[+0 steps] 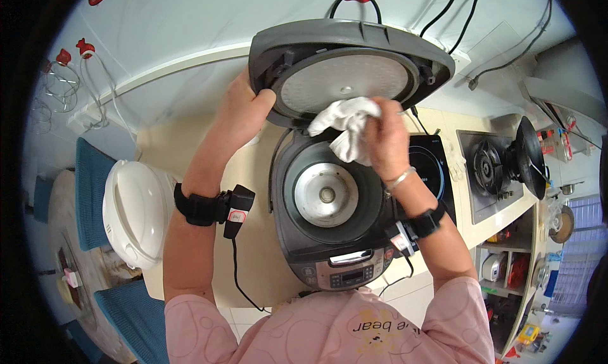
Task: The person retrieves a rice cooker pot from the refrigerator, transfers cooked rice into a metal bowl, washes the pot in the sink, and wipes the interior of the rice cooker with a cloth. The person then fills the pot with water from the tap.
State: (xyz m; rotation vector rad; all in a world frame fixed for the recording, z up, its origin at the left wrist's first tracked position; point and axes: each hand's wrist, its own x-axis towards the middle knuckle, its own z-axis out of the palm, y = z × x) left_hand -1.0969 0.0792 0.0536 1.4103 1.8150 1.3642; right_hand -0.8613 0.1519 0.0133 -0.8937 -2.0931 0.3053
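A dark grey electric rice cooker [280, 212] stands before me with its lid [304, 38] raised. The inner pot is out, so the round metal heating plate [308, 202] shows at the bottom. My left hand [249, 107] grips the lid's left edge, thumb in front and fingers hidden behind. In my right hand [387, 136] is a bunched white cloth [349, 117], held at the lower edge of the lid's round metal inner plate [342, 76]. Part of the cloth hangs over the cooker's rear rim.
On the left of the counter [256, 259] sits a white lidded appliance [137, 214]. A black induction hob [427, 155] lies right of the cooker, then a gas stove [489, 169] with a black wok [527, 159]. Blue chairs [97, 193] stand at left. Cables [463, 22] hang along the wall.
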